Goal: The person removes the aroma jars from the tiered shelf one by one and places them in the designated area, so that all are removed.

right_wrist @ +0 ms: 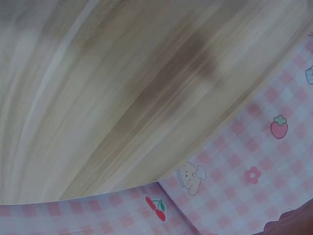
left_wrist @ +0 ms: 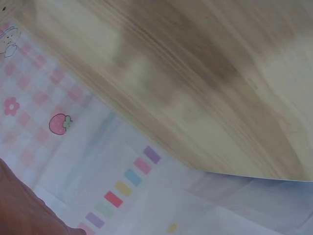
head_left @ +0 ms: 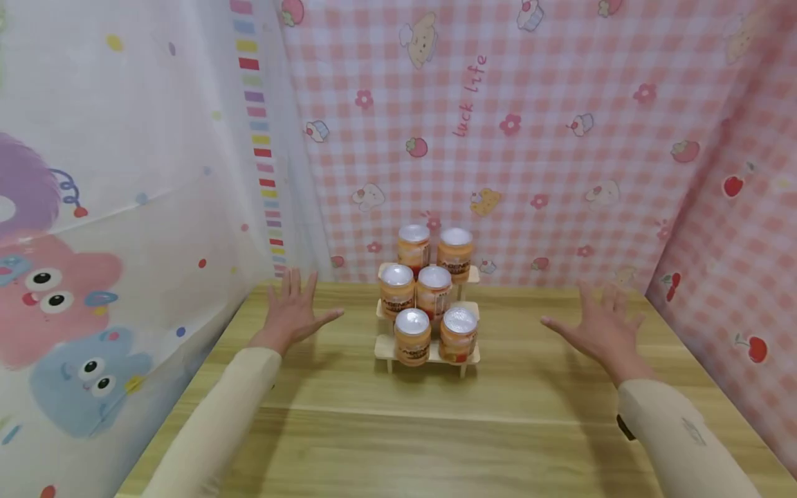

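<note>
In the head view, a three-step wooden rack [head_left: 429, 349] stands in the middle of the table, with two silver-lidded orange cans on each step. A front-left can [head_left: 413, 344] and a front-right can [head_left: 459, 342] sit on the lowest step. The left hand [head_left: 291, 311] is stretched out left of the rack, fingers spread and pointing away, holding nothing. On the rack's other side, the right hand [head_left: 602, 330] is likewise spread and holds nothing. Both hands are apart from the cans. Each wrist view catches just a sliver of its hand at a lower corner.
The wood-grain table [head_left: 423, 449] reaches back to a pink checked cloth [head_left: 535, 166]. A white cartoon-print cloth [head_left: 156, 173] hangs along the left side, and another checked cloth [head_left: 741, 242] along the right. Shadows of both arms fall on the tabletop.
</note>
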The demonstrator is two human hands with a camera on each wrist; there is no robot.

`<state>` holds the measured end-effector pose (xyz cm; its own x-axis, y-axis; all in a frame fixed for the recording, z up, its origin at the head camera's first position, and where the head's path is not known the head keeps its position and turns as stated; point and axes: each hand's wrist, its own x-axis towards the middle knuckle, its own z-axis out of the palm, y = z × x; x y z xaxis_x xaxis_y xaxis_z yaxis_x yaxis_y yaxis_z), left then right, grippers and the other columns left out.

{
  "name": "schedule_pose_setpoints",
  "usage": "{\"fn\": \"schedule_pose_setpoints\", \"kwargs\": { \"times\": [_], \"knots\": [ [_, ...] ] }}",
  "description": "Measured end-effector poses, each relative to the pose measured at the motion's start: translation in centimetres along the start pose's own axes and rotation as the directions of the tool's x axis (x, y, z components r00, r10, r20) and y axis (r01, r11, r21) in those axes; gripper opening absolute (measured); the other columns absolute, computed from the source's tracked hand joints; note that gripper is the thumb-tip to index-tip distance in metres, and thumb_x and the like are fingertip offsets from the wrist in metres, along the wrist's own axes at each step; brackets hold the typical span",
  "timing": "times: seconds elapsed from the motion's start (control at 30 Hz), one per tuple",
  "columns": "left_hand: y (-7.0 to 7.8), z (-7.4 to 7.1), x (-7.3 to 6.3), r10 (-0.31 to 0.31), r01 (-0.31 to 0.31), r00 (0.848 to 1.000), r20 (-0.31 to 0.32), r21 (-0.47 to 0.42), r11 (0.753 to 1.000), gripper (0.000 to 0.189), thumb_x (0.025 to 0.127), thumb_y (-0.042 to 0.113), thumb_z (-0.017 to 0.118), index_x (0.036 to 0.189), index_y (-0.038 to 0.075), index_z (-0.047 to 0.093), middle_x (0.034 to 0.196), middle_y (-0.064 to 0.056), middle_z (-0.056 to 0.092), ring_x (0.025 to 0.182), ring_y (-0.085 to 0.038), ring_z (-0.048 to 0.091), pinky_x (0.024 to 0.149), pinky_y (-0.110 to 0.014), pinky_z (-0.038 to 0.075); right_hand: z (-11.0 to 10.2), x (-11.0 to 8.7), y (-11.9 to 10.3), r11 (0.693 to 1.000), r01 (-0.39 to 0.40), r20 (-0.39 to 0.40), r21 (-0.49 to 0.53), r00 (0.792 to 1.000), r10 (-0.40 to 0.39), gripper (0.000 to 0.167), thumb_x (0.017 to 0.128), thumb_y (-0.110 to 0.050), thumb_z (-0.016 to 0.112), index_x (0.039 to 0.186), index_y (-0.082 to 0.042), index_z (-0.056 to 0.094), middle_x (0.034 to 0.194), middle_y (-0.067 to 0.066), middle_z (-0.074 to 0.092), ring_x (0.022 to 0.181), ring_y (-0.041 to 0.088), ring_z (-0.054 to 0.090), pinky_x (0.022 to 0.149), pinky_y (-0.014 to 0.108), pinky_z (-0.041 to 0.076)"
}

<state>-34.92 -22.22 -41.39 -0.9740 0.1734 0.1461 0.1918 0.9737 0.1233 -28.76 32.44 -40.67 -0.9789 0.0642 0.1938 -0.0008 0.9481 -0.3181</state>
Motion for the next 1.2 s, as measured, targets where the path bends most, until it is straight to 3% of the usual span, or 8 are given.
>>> {"fn": "schedule_pose_setpoints", "kwargs": {
  "times": [0.43, 0.7, 0.83, 1.07, 1.2],
  "knots": [
    [0.9, -1.6, 1.3, 0.005, -0.005, 1.000, -0.023, -0.023, 1.000, 0.110, 0.086, 0.083, 0.038, 0.159, 0.007, 0.008, 0.159, -0.031, -0.006, 0.147, -0.046, -0.008, 0.109, -0.070, -0.008, -0.8, 0.9, -2.4, 0.999, -0.015, 0.015, 0.037, 1.000, 0.015, 0.109, 0.087, -0.078, 0.045, 0.158, -0.005, 0.006, 0.152, 0.043, -0.009, 0.138, 0.062, -0.009, 0.094, 0.085, 0.001],
    [1.8, -2.4, 2.0, -0.009, 0.009, 1.000, -0.005, -0.046, 0.999, 0.108, 0.088, 0.081, 0.035, 0.160, 0.008, 0.002, 0.159, -0.031, -0.008, 0.147, -0.046, -0.010, 0.109, -0.071, -0.008, -0.7, 1.0, -3.7, 0.987, -0.025, 0.033, 0.158, 0.999, 0.020, 0.105, 0.091, -0.073, 0.045, 0.158, -0.004, 0.005, 0.153, 0.042, -0.011, 0.138, 0.062, -0.008, 0.094, 0.085, 0.001],
    [2.4, -2.7, 2.4, -0.011, 0.009, 1.000, -0.025, -0.092, 0.996, 0.107, 0.089, 0.080, 0.037, 0.160, 0.008, 0.003, 0.160, -0.031, -0.006, 0.147, -0.045, -0.009, 0.108, -0.072, -0.009, -0.6, 1.1, -4.5, 0.980, -0.035, 0.044, 0.194, 0.999, 0.027, 0.103, 0.093, -0.072, 0.043, 0.159, -0.006, 0.001, 0.153, 0.042, -0.008, 0.138, 0.063, -0.004, 0.097, 0.083, 0.003],
    [3.6, -3.5, 2.8, -0.040, 0.041, 0.999, 0.011, -0.206, 0.978, 0.111, 0.085, 0.085, 0.033, 0.160, 0.010, -0.001, 0.161, -0.027, -0.011, 0.147, -0.042, -0.014, 0.110, -0.067, -0.010, 0.0, 1.2, -5.2, 0.960, -0.041, 0.059, 0.275, 0.998, 0.025, 0.098, 0.095, -0.069, 0.042, 0.159, -0.007, 0.001, 0.154, 0.041, 0.001, 0.138, 0.062, 0.004, 0.101, 0.080, 0.011],
    [4.1, -3.8, 3.1, -0.050, 0.047, 0.999, -0.006, -0.242, 0.969, 0.109, 0.087, 0.083, 0.034, 0.160, 0.010, -0.001, 0.161, -0.027, -0.009, 0.148, -0.042, -0.011, 0.111, -0.068, -0.008, 0.2, 1.4, -5.8, 0.942, -0.048, 0.065, 0.332, 0.998, 0.028, 0.096, 0.096, -0.067, 0.043, 0.159, -0.007, 0.002, 0.155, 0.039, 0.007, 0.139, 0.060, 0.010, 0.104, 0.076, 0.015]
  ]
}}
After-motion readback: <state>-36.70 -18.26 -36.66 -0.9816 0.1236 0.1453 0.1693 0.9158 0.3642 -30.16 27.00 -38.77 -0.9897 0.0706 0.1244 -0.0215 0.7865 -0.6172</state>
